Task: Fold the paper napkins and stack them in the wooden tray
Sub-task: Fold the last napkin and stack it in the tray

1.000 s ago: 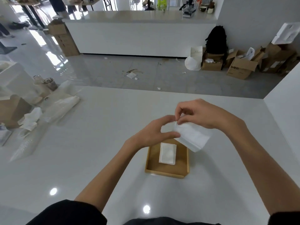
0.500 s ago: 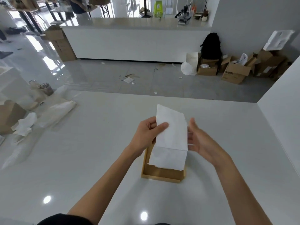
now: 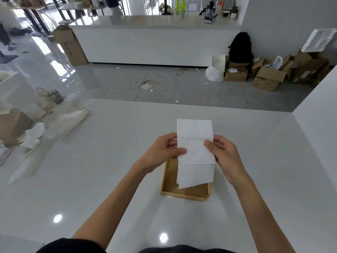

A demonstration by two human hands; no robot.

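Note:
A white paper napkin (image 3: 195,152) hangs upright as a long strip with crease lines across it. My left hand (image 3: 164,152) pinches its left edge and my right hand (image 3: 223,154) pinches its right edge, thumbs on the front. Directly below, a shallow wooden tray (image 3: 170,181) rests on the white table. The napkin's lower end covers most of the tray's inside, so what lies in the tray is hidden.
At the table's left edge are crumpled napkins (image 3: 32,135), clear plastic bags (image 3: 69,119), a brown box (image 3: 12,125) and jars (image 3: 54,95). A white wall (image 3: 319,114) rises on the right. Beyond the far edge is floor with cardboard boxes (image 3: 268,77).
The napkin went from a small folded piece to a long unfolded strip. My right hand has now taken hold of its right edge, and the strip hangs straighter over the tray.

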